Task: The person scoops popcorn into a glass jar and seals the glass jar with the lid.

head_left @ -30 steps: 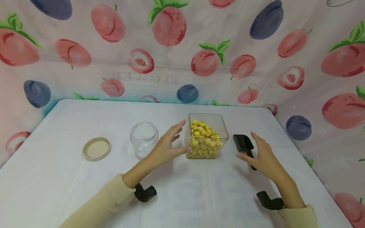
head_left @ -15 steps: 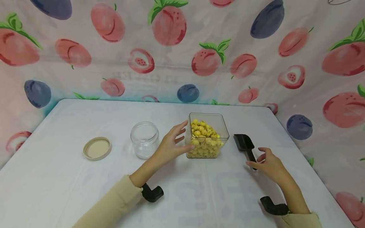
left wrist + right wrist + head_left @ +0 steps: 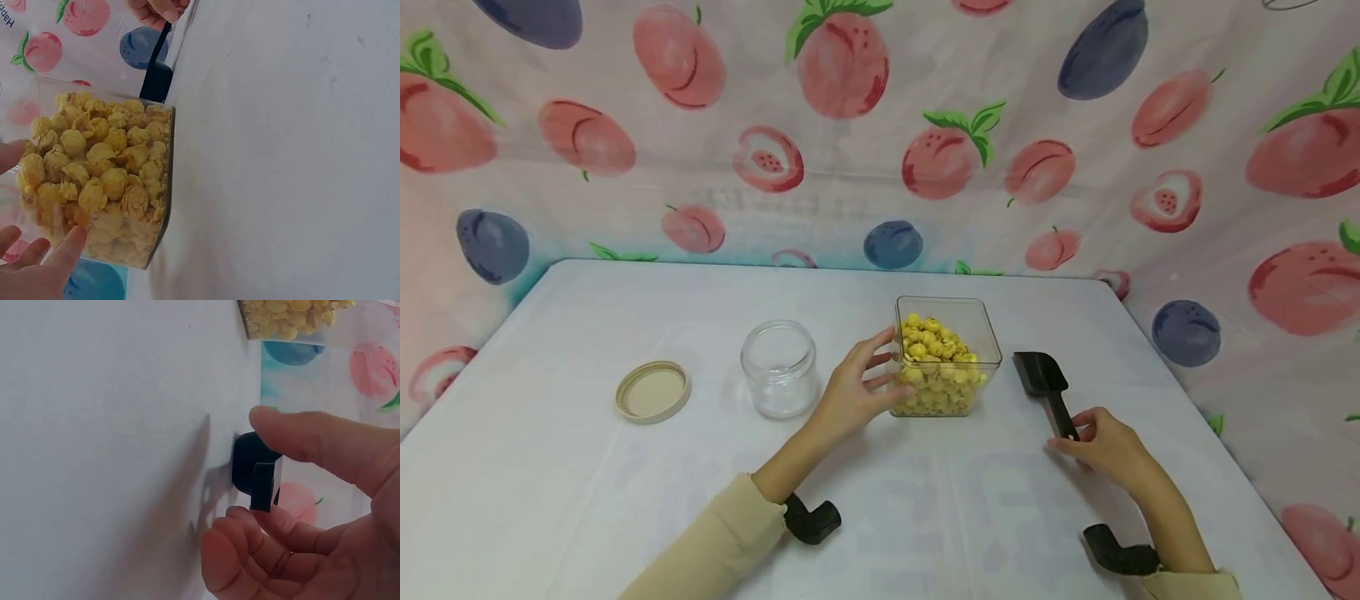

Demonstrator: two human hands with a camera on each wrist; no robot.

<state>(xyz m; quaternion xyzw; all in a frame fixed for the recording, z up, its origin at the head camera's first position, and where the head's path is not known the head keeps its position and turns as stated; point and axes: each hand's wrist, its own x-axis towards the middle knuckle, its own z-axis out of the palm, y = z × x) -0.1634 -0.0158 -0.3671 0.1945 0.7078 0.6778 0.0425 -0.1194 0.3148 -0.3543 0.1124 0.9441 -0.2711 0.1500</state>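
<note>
A clear square container of yellow popcorn stands at the table's middle. My left hand is at its left side, fingers spread and thumb toward its front; the left wrist view shows a fingertip against or very near the wall. To the right lies a black scoop, its blade pointing away from me. My right hand has its curled fingers and thumb around the end of the scoop's handle. How firmly the thumb presses cannot be told.
Left of the container stands a clear round jar, uncovered. Farther left lies a beige round lid. A white cloth covers the table, and a fruit-print curtain hangs behind it.
My right hand has come down and back toward me, its fingers closing around the scoop's handle. My left hand has edged right, nearer the container. The jar and lid stay put.
</note>
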